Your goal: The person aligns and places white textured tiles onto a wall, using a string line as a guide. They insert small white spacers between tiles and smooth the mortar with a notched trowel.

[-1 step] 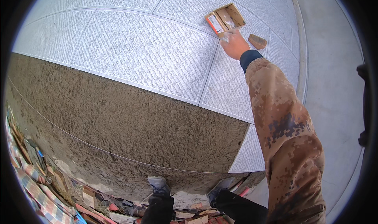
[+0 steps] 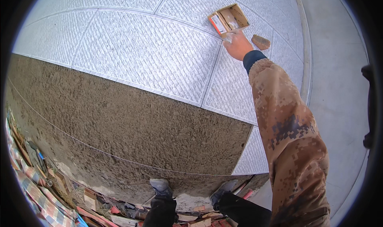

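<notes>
Head view, near to far: shoes (image 2: 160, 187) at edge of raked mortar bed (image 2: 131, 123), guide string (image 2: 99, 150) across it. Laid grey tiles (image 2: 139, 55) beyond. Right hand (image 2: 238, 45) outstretched, fingers curled on small clear item, just below open cardboard box (image 2: 229, 19); brown fragment (image 2: 261, 42) beside. Left hand out of frame. Advise: keep weight off fresh tiles when reaching.

Grey ribbed paving tiles (image 2: 151, 47) beside raked sandy mortar bed (image 2: 119, 123).
</notes>
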`<state>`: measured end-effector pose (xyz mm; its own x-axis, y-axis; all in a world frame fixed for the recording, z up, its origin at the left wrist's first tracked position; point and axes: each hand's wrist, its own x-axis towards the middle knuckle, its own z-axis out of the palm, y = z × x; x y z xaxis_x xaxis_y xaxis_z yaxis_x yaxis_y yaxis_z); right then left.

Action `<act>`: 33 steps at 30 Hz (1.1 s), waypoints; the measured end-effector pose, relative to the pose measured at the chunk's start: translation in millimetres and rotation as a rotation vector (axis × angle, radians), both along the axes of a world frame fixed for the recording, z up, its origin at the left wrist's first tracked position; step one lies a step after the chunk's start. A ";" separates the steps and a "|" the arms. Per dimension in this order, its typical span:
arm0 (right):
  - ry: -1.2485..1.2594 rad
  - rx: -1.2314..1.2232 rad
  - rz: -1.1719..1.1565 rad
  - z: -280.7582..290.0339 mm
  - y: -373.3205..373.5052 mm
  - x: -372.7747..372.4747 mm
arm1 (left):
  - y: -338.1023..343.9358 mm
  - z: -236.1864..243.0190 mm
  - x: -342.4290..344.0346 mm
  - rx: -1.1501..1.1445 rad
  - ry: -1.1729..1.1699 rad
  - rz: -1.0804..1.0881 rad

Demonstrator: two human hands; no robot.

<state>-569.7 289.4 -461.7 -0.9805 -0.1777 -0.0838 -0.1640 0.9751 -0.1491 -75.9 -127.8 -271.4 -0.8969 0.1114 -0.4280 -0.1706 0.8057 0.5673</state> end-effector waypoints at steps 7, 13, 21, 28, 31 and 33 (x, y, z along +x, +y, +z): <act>0.143 0.006 0.098 -6.5 1.6 1.8 | 5.7 -14.0 -15.0 -0.003 0.005 0.002; 0.096 -0.066 -0.004 7.4 3.7 18.6 | 3.6 -11.8 -11.0 -0.003 -0.011 0.002; -0.004 -0.181 0.171 56.4 27.9 142.7 | -3.8 20.9 15.4 0.026 -0.056 -0.014; -0.127 -0.131 0.120 71.1 50.5 251.7 | -15.3 65.3 45.6 0.049 -0.128 -0.042; -0.096 -0.208 0.109 71.6 63.3 265.8 | -16.6 79.8 52.6 0.051 -0.144 -0.052; -0.036 -0.238 0.091 67.2 68.5 263.9 | -14.7 83.3 54.4 0.030 -0.118 -0.064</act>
